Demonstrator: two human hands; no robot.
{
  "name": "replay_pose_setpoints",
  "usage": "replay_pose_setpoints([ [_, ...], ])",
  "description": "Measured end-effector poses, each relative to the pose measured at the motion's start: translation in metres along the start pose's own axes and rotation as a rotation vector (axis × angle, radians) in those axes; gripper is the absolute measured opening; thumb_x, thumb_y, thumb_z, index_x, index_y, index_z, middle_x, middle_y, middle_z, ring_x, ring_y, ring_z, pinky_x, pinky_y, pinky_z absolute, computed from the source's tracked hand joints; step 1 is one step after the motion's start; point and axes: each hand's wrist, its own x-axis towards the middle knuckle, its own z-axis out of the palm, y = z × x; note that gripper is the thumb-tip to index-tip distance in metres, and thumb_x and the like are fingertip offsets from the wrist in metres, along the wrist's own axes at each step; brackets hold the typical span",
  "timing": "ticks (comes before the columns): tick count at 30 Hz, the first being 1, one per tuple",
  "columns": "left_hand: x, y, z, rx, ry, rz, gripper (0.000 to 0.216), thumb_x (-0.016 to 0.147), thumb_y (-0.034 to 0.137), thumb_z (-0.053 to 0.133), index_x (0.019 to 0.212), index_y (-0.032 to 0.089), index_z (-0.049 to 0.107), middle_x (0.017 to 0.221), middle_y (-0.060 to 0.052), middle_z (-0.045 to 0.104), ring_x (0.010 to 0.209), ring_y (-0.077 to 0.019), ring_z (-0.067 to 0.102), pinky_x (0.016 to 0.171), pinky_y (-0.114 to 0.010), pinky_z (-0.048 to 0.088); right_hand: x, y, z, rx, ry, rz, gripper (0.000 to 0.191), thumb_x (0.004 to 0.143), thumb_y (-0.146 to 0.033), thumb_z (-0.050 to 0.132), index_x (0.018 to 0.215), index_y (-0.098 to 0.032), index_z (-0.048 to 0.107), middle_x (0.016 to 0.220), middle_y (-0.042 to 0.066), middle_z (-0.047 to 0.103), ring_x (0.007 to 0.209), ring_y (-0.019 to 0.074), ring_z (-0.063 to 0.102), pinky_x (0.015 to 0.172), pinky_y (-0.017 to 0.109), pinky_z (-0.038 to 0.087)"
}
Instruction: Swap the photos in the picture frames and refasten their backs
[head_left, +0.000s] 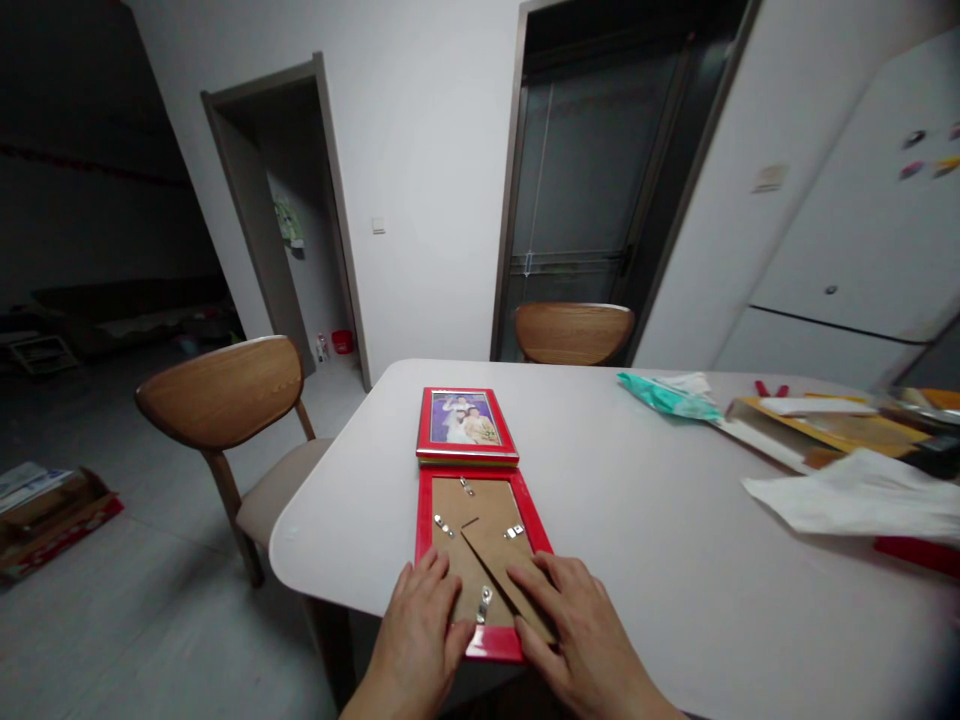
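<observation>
A red picture frame [495,645] lies face down near the front table edge, its brown backing board [487,500] showing. Several silver metal turn clips [484,603] sit around the board. A brown stand flap [491,560] runs diagonally across it. My left hand [420,625] rests over the frame's lower left side, fingers laid on the border and board, thumb near the bottom. On the flap and lower right corner lies my right hand [574,625], fingers apart. Just beyond, touching or nearly so, another red frame [466,425] lies face up with a photo of people.
A teal packet [667,397], a yellow envelope [840,430] and white paper [855,492] lie at the table's right. Wooden chairs stand at the left [225,395] and far side [574,333]. A cardboard box [56,525] is on the floor at left.
</observation>
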Motion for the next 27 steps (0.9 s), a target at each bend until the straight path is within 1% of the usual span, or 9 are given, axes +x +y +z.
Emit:
replay_pose_setpoints([
  [3,-0.004,-0.002,-0.004,-0.010,-0.032,0.012,0.040,0.072,0.027,0.054,0.110,0.012,0.051,0.123,-0.015,0.045,0.117,-0.0272,0.037,0.095,-0.050,0.029,0.001,0.001,0.000,0.022,-0.001,-0.007,0.038,0.068,-0.028,0.052,0.105,-0.022,0.053,0.102,0.010,0.050,0.093,0.0241,0.045,0.077,0.041,0.040],
  [6,-0.008,-0.005,-0.005,-0.042,-0.064,0.019,0.055,0.068,0.036,0.058,0.115,0.011,0.045,0.128,-0.016,0.039,0.119,-0.0278,0.032,0.097,-0.051,0.027,0.000,0.004,-0.002,0.066,0.004,0.006,0.037,0.069,-0.026,0.051,0.106,-0.021,0.052,0.102,0.010,0.049,0.094,0.0227,0.045,0.080,0.040,0.041],
  [10,-0.010,-0.007,-0.005,-0.042,-0.090,-0.019,0.069,0.058,0.036,0.067,0.117,0.011,0.042,0.132,-0.017,0.031,0.121,-0.0290,0.027,0.098,-0.051,0.025,-0.002,0.003,-0.003,0.089,0.029,0.036,0.035,0.068,-0.023,0.050,0.103,-0.021,0.053,0.100,0.009,0.049,0.094,0.0220,0.045,0.081,0.039,0.041],
  [12,-0.010,-0.005,-0.006,-0.036,-0.104,-0.019,0.067,0.057,0.034,0.067,0.115,0.011,0.044,0.131,-0.017,0.033,0.122,-0.0290,0.027,0.098,-0.051,0.024,-0.002,0.001,-0.003,0.088,0.020,0.038,0.034,0.068,-0.023,0.050,0.101,-0.022,0.054,0.100,0.009,0.049,0.094,0.0221,0.045,0.081,0.039,0.040],
  [16,-0.010,-0.002,-0.007,-0.054,-0.128,0.026,0.055,0.060,0.029,0.065,0.110,0.014,0.048,0.126,-0.014,0.042,0.119,-0.0273,0.033,0.099,-0.051,0.022,0.000,-0.001,-0.005,0.080,-0.037,0.023,0.032,0.068,-0.024,0.050,0.100,-0.021,0.055,0.102,0.009,0.048,0.096,0.0222,0.043,0.082,0.039,0.039],
  [18,-0.011,-0.002,-0.007,-0.091,-0.109,0.046,0.049,0.061,0.029,0.065,0.107,0.016,0.050,0.124,-0.011,0.046,0.117,-0.0254,0.036,0.099,-0.049,0.023,0.005,0.002,-0.007,0.064,-0.063,-0.001,0.031,0.070,-0.027,0.049,0.100,-0.021,0.055,0.103,0.009,0.048,0.097,0.0221,0.043,0.083,0.038,0.039],
  [21,-0.013,-0.003,-0.006,-0.142,-0.072,0.061,0.037,0.061,0.029,0.066,0.095,0.018,0.055,0.122,-0.009,0.049,0.115,-0.0239,0.039,0.098,-0.045,0.027,0.017,0.010,-0.009,0.009,-0.066,-0.004,0.030,0.075,-0.027,0.044,0.101,-0.019,0.055,0.101,0.010,0.049,0.094,0.0213,0.043,0.082,0.037,0.038],
  [24,-0.013,-0.004,-0.005,-0.155,-0.055,0.072,0.029,0.060,0.026,0.066,0.086,0.018,0.056,0.122,-0.011,0.048,0.114,-0.0251,0.040,0.096,-0.045,0.029,0.032,0.016,-0.009,-0.061,-0.069,0.020,0.030,0.077,-0.023,0.040,0.100,-0.017,0.056,0.095,0.010,0.050,0.090,0.0209,0.044,0.078,0.036,0.039],
  [27,-0.012,-0.003,-0.005,-0.150,-0.034,0.071,0.027,0.059,0.026,0.067,0.083,0.017,0.056,0.120,-0.012,0.050,0.112,-0.0262,0.042,0.094,-0.046,0.031,0.044,0.018,-0.006,-0.097,-0.075,0.050,0.028,0.077,-0.020,0.037,0.094,-0.017,0.059,0.092,0.009,0.049,0.087,0.0203,0.044,0.077,0.034,0.039],
])
